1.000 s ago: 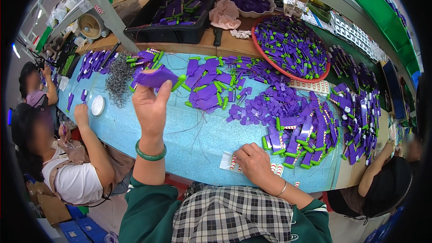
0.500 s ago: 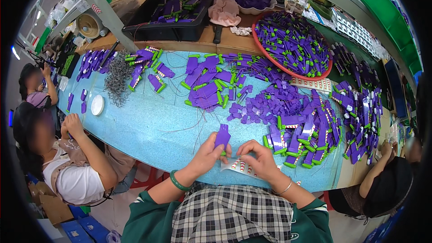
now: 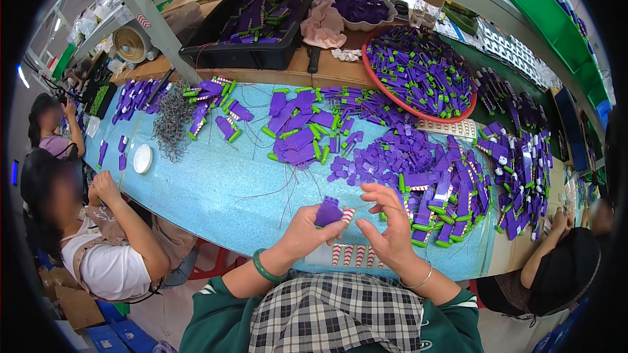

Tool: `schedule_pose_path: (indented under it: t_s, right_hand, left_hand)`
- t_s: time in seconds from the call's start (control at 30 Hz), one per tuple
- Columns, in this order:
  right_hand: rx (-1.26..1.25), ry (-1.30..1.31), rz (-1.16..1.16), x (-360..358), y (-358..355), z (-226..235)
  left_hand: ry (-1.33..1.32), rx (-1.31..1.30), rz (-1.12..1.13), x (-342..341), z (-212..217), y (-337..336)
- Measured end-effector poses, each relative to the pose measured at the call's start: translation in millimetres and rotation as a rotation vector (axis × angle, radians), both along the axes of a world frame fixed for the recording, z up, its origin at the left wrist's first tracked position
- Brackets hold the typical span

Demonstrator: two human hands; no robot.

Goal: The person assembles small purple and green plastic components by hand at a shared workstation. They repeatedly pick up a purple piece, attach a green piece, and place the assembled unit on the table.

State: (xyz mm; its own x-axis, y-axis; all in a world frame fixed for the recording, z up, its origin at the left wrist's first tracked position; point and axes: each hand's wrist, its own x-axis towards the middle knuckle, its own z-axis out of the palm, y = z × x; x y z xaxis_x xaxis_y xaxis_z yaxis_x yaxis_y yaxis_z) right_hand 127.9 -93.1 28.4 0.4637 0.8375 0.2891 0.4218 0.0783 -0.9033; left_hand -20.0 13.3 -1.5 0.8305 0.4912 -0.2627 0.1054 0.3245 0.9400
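A: What was laid out, biggest first?

B: A long light-blue speckled worktable was seen, spread with purple plastic clips tipped in green. A heap of these clips was piled at the right, just beyond the hands. A round red tray full of the same parts was set at the far edge, with a black plastic crate of more parts to its left. A tangle of thin grey wire springs was left at the far left of the table, a small white round lid near it.

A: Hands?

B: The left hand was closed on a small flat purple plastic piece, pinched between thumb and fingers, held above the near table edge. The right hand was held just beside it, fingers curled; a red-and-white striped sticker was seen between the two hands, touching the purple piece. Which fingers held the sticker could not be told.

A: Below them?

B: A sheet of striped stickers was lying on the table, partly hidden by both hands.
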Motion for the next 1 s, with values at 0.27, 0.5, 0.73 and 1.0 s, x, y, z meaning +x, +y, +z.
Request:
schedule_pose_path:
  t_s: [0.27, 0.5, 0.73, 1.0]
  right_hand:
    - [-0.033, 0.265, 0.099, -0.6, -3.0, -26.8]
    - [-0.132, 0.473, 0.074, -5.5, -3.6, -39.4]
    - [-0.105, 0.649, 0.073, -6.8, -3.9, -41.7]
    - [-0.09, 0.564, 0.063, -8.5, -4.8, -42.9]
  left_hand:
    - [-0.162, -0.184, 0.02, 4.3, -1.4, -5.4]
    - [-0.269, -0.545, 0.003, 6.2, -7.0, -6.5]
    - [-0.275, -0.565, -0.012, 6.4, -2.5, -7.2]
    - [-0.328, -0.58, -0.003, 6.3, -8.7, -9.9]
